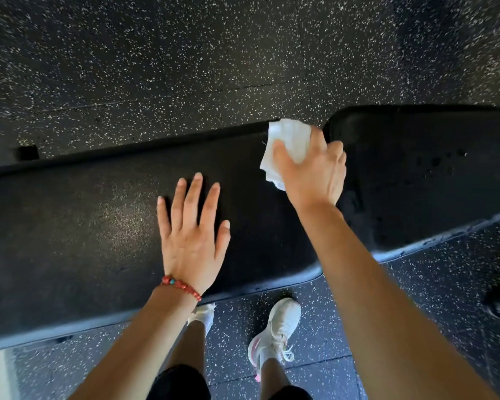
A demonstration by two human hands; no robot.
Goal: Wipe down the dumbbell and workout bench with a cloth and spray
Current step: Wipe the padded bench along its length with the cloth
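Observation:
A black padded workout bench (70,226) runs across the view, its long pad on the left and a separate seat pad (422,174) on the right. My right hand (312,171) grips a crumpled white cloth (289,140) and presses it on the far edge of the long pad, beside the gap between the two pads. My left hand (192,226) lies flat on the long pad, fingers spread, holding nothing. Small droplets show on the seat pad. No dumbbell or spray bottle is in view.
Black rubber flooring with white speckles (185,53) surrounds the bench. My feet in white trainers (274,327) stand on the floor just in front of the near edge. A dark piece of the bench frame (28,153) shows at the far left.

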